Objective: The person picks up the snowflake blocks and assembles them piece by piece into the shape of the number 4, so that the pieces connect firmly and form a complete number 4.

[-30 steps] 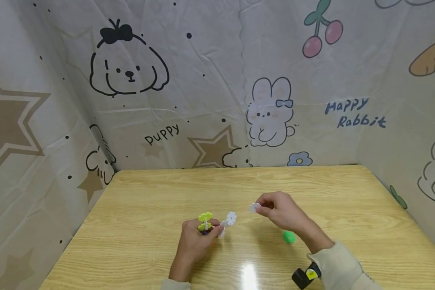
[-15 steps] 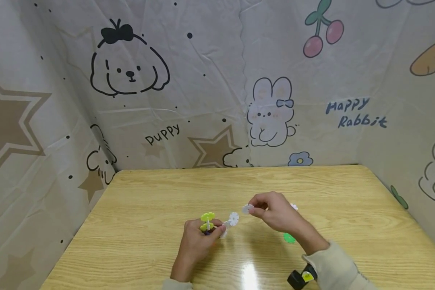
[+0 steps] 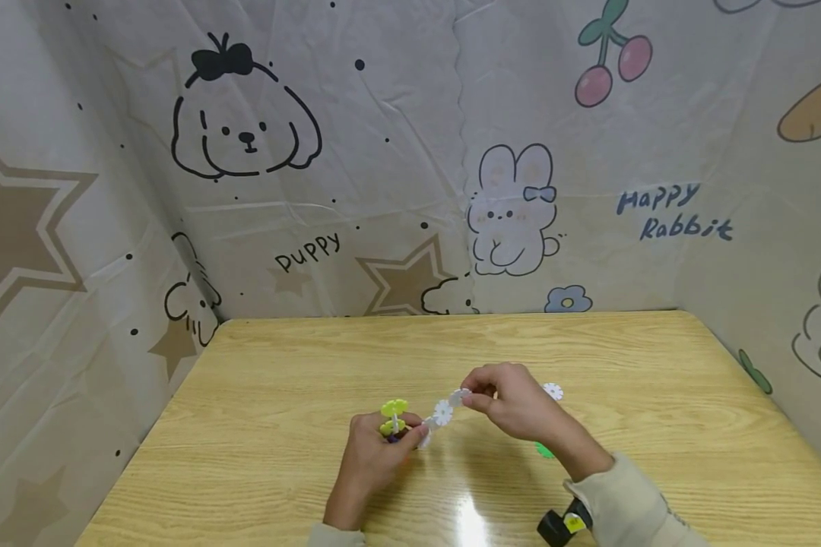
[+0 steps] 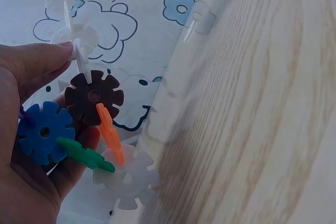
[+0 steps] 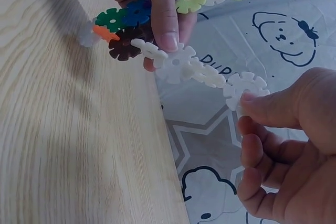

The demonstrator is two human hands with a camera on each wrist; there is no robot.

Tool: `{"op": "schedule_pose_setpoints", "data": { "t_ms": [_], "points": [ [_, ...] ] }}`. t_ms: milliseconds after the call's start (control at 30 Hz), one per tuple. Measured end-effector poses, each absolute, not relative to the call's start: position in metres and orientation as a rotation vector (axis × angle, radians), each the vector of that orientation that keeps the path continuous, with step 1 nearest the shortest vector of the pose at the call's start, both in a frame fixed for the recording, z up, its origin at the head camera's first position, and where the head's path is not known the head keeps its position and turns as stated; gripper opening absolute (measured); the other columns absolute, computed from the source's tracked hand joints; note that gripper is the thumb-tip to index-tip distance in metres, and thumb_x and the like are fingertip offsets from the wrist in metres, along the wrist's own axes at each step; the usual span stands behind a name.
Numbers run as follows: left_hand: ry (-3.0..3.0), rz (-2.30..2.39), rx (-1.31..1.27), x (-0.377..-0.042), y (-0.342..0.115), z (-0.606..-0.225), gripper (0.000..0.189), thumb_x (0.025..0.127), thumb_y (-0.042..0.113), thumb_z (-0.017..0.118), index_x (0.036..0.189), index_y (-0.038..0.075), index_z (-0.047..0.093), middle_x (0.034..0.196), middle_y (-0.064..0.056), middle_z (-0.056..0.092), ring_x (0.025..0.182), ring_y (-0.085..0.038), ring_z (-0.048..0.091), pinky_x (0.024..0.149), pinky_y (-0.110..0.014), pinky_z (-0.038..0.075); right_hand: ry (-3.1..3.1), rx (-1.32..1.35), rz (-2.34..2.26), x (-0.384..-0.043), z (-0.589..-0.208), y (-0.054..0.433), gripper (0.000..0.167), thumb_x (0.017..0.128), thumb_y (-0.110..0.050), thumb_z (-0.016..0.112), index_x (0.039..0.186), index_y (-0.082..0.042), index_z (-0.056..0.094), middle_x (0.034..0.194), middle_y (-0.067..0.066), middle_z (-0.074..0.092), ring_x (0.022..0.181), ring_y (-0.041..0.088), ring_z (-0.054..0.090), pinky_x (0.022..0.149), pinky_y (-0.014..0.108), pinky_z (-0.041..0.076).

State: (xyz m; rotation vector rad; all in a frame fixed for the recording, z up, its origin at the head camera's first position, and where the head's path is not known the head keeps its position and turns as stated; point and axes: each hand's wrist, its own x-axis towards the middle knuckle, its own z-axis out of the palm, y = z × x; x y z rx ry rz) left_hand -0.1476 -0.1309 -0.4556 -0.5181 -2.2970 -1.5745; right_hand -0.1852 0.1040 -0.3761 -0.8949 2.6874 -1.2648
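Note:
My left hand [image 3: 374,453] grips a chain of slotted plastic snowflake discs. Its links include a brown disc [image 4: 94,97], a blue disc [image 4: 45,132], green and orange ones seen nearly edge-on, and yellow discs [image 3: 394,408] above the fingers. In the right wrist view the left thumb presses a white disc [image 5: 176,62] of the chain. Between thumb and fingers, my right hand [image 3: 523,403] pinches another white disc [image 5: 247,88]. This disc meets the chain's white end link [image 5: 207,75]; whether their slots are engaged, I cannot tell.
On the wooden table [image 3: 280,380], a loose white disc [image 3: 553,391] and a green disc [image 3: 544,450] lie by the right forearm, the green one partly covered. A black object with a yellow label [image 3: 564,523] is at the right cuff. A printed cloth [image 3: 383,152] hangs behind.
My right hand has moved left, bringing its white disc up to the chain's end. The left hand has shifted slightly right. The loose white disc has come into view behind the right hand.

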Motion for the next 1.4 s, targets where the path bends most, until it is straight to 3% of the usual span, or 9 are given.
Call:
{"op": "schedule_pose_setpoints", "data": {
  "t_ms": [267,1000,1400],
  "points": [
    [-2.286,-1.592,-0.541,-0.148,-0.131,-0.457,0.005,0.085,0.006,0.080,0.084,0.010,0.078,0.076,0.007,0.071,0.061,-0.007,0.057,0.056,-0.024,0.050,2.711,-0.957,-1.251,-0.185,-0.379,0.102,0.008,0.094,-0.007,0.069,0.088,-0.011,0.074,0.074,-0.009,0.061,0.066,0.009,0.053,0.057,0.028,0.047],
    [-2.124,-1.562,-0.534,-0.149,-0.128,-0.461,0.012,0.079,-0.003,0.082,0.080,0.008,0.077,0.073,0.004,0.070,0.062,-0.006,0.058,0.055,-0.025,0.051,2.948,-0.992,-1.356,-0.175,-0.401,0.086,0.008,0.087,0.001,0.075,0.083,-0.006,0.076,0.081,-0.001,0.068,0.065,0.005,0.055,0.054,0.024,0.048],
    [-2.096,-1.543,-0.482,-0.133,-0.120,-0.431,0.014,0.072,-0.017,0.078,0.076,-0.005,0.073,0.066,-0.009,0.067,0.060,-0.005,0.054,0.053,-0.023,0.048,2.960,-1.027,-1.367,-0.177,-0.405,0.081,0.011,0.085,0.005,0.074,0.081,-0.005,0.076,0.079,-0.001,0.066,0.063,0.004,0.052,0.053,0.024,0.046]
  ]
}}
